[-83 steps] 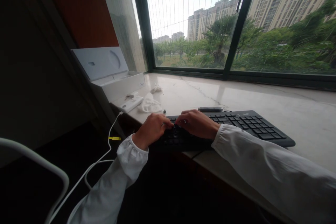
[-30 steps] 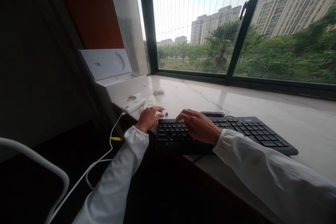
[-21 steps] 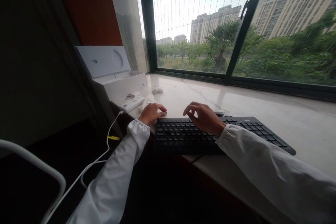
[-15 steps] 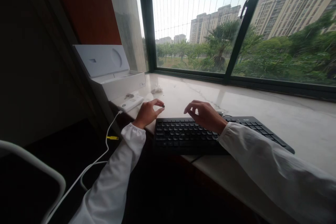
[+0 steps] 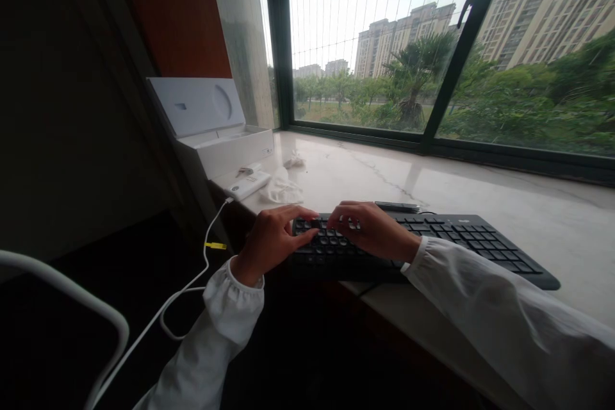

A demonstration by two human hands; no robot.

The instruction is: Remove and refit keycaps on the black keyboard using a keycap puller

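A black keyboard (image 5: 475, 240) lies along the front edge of the pale marble sill. At its upper left corner, the thumb and fingers of my left hand (image 5: 273, 237) pinch a small black keycap (image 5: 316, 223) just over the keys. My right hand (image 5: 368, 227) is close by on the right, its fingers bent and apart over the top rows, with keys showing between them. I see nothing held in it. My right fingertips nearly meet the left ones, and both hands cover part of the keys.
Beyond the keyboard lies a dark slim object (image 5: 398, 207). Crumpled clear plastic (image 5: 283, 189), a white power bank-like block (image 5: 248, 186) with a white cable (image 5: 207, 250), and an open white box (image 5: 235, 148) stand at left. The window (image 5: 360, 102) borders the sill (image 5: 519, 205).
My left hand has moved right and down with the keycap, from beside the keyboard to over its upper left keys. My right hand has lowered towards the keys. The view has shifted slightly.
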